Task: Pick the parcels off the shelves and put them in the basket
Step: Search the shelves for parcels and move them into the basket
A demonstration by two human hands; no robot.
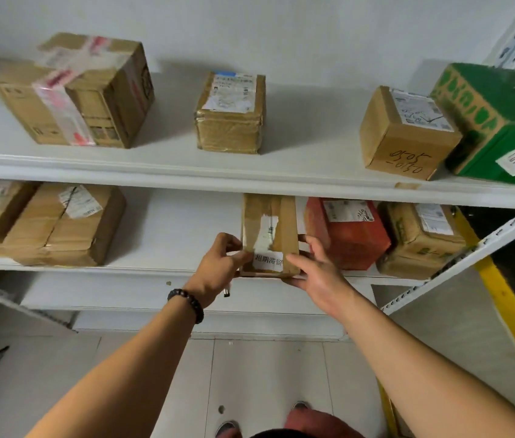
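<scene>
A narrow brown cardboard parcel [270, 229] with tape and a white label sits at the front edge of the lower shelf [167, 229]. My left hand [218, 267] grips its left front corner and my right hand [316, 267] holds its right side and underside. On the upper shelf [167, 162] stand a large taped box [85, 90], a small brown box [231, 112], a brown box with handwriting [404, 134] and a green box [499, 121]. No basket is in view.
On the lower shelf lie two brown parcels [57, 226] at the left, a red parcel [347, 232] and a brown parcel [423, 241] at the right. A white upright [458, 263] and a yellow post [509, 311] stand at the right. My feet are on the tiled floor [250, 374].
</scene>
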